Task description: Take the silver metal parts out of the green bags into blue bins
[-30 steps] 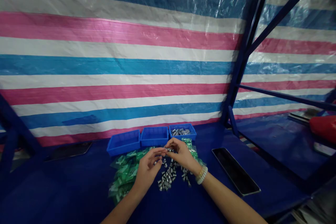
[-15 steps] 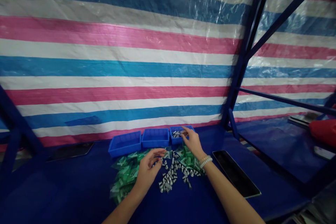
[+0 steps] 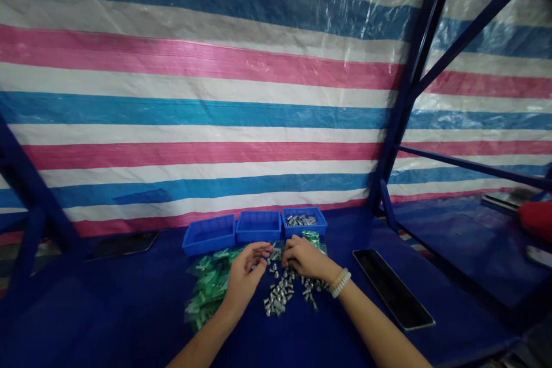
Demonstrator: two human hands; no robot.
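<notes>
My left hand (image 3: 244, 276) hangs with curled fingers over the edge of a heap of green plastic packets (image 3: 207, 282). My right hand (image 3: 307, 259) lies low over a loose pile of silver metal bolts (image 3: 278, 293), its fingertips among them. Its fingers hide part of the pile, and I cannot tell whether either hand holds a small bolt. Behind the hands stand several blue plastic bins in a row. The right bin (image 3: 304, 229) holds silver bolts, while the middle bin (image 3: 257, 230) and left bin (image 3: 208, 240) show no contents. A few green packets (image 3: 312, 238) lie just in front of the right bin.
A dark glass panel (image 3: 393, 288) lies right of my right arm, and another (image 3: 123, 244) lies at the far left. A blue cloth (image 3: 107, 310) covers the table. Blue steel rack posts (image 3: 409, 86) and a striped tarp (image 3: 194, 103) stand behind; a red object (image 3: 537, 221) sits at right.
My right hand has come back from the right bin and down onto the bolt pile. My left hand has barely moved. The view has shifted slightly.
</notes>
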